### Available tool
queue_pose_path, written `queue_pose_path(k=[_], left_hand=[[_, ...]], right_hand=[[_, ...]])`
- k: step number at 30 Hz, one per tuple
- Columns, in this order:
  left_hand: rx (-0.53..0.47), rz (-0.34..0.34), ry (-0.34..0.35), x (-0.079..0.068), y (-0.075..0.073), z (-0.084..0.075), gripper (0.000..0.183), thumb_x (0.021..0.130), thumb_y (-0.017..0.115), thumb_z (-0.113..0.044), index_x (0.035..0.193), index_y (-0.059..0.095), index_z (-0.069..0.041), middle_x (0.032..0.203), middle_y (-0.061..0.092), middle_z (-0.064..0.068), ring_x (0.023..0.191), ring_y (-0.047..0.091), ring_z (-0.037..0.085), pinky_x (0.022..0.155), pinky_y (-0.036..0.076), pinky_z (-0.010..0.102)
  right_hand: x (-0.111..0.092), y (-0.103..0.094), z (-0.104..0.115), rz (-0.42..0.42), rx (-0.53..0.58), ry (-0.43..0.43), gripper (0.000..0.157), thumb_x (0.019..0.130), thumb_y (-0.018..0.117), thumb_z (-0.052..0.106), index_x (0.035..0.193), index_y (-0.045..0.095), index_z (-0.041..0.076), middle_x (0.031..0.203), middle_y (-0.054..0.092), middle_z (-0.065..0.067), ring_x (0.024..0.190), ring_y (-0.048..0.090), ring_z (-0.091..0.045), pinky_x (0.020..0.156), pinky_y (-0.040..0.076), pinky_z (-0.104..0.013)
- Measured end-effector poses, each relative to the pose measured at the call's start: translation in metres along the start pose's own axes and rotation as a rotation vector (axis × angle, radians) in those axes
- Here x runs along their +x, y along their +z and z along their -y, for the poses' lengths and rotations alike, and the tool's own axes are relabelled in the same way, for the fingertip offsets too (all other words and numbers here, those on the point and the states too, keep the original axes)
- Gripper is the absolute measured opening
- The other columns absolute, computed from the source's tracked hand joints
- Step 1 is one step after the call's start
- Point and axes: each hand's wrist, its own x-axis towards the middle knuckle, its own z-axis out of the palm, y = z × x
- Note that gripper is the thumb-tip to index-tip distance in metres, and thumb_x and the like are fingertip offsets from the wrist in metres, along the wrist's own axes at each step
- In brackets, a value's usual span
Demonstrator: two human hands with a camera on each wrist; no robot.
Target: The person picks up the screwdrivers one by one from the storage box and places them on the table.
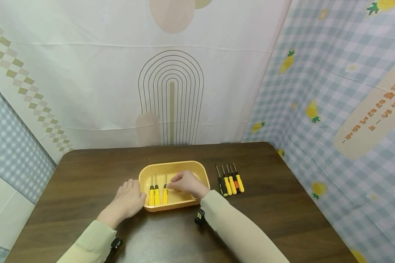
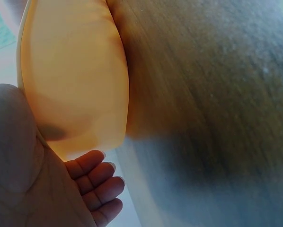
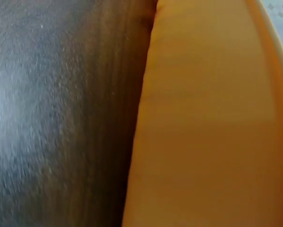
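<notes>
A yellow tray [image 1: 176, 206] sits on the table, with three yellow-handled screwdrivers lying side by side inside. My left hand [image 1: 129, 199] rests against the tray's left end; in the left wrist view its fingers [image 2: 101, 187] lie loosely by the outer wall. My right hand [image 1: 187, 183] reaches into the tray from the right. Its thumb and forefinger pinch at the black collar of the rightmost screwdriver [image 1: 165, 195] in there; the other fingers are partly hidden. Left of it are two more screwdrivers, one near the middle [image 1: 157, 196] and one leftmost [image 1: 151, 196].
Right of the tray, several screwdrivers [image 1: 231, 182] lie in a row on the dark wooden table [image 1: 266, 215]. One has a black handle [image 1: 222, 185], another shows red. Patterned cloth [image 1: 112, 91] hangs behind the table and along its right side.
</notes>
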Motion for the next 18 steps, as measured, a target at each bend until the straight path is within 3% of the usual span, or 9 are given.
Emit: queue_pose_path(k=[7,12,18], left_hand=[[-0.003,-0.003,0.001,0.0,0.001,0.0,0.033,0.09,0.047,-0.021,0.106,0.046,0.007,0.095,0.042,0.014,0.091,0.042,0.032,0.084,0.036,0.051],[-0.003,-0.007,0.001,0.0,0.001,0.0,0.033,0.09,0.047,-0.022,0.106,0.046,0.007,0.095,0.042,0.014,0.091,0.042,0.032,0.084,0.036,0.051],[-0.006,-0.002,-0.006,0.0,0.001,0.0,0.034,0.09,0.047,-0.022,0.107,0.046,0.008,0.095,0.042,0.014,0.091,0.042,0.032,0.084,0.036,0.051]], right_hand=[[0.004,0.011,0.002,-0.005,-0.051,0.045,0.018,0.077,0.081,0.024,0.076,0.071,0.009,0.068,0.058,0.004,0.06,0.048,-0.01,0.053,0.039,-0.025],[0.007,0.017,0.002,-0.011,-0.087,0.011,0.02,0.077,0.081,0.021,0.068,0.069,0.009,0.058,0.054,0.005,0.051,0.039,-0.009,0.046,0.032,-0.024],[0.008,0.025,0.009,-0.052,-0.186,0.051,0.035,0.076,0.081,0.024,0.055,0.055,0.014,0.051,0.041,0.006,0.047,0.031,-0.009,0.043,0.026,-0.025]])
